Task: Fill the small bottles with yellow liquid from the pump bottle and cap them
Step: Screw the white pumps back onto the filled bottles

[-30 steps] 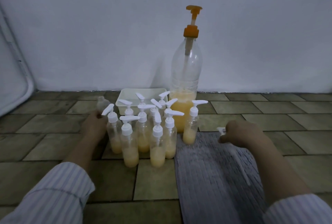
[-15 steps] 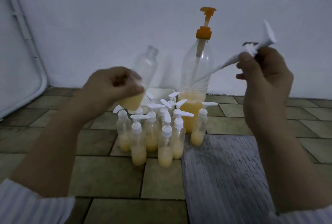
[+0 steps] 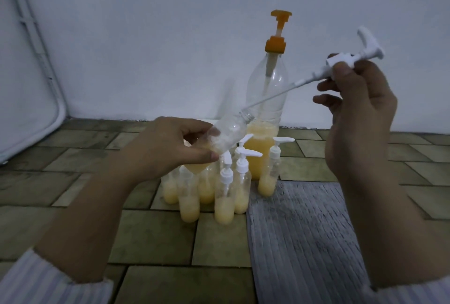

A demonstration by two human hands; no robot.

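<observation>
Two hands raised, left hand (image 3: pixel 168 150) gripping tilted small bottle (image 3: pixel 219 139) part-filled yellow, right hand (image 3: pixel 360 108) pinching white pump cap (image 3: pixel 341 61), tube tip at bottle mouth, half-full pump bottle (image 3: pixel 266 113) behind.

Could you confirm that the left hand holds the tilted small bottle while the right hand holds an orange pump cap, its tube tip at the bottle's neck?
Not quite: in the head view the pump cap in the right hand is white, not orange. The left hand does hold the tilted small bottle, tube tip at its neck.

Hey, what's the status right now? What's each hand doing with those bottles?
Left hand grips a tilted small bottle, part-filled. Right hand pinches a white pump cap, tube tip at the bottle's mouth. Not yet capped. Nothing in the way.
</observation>
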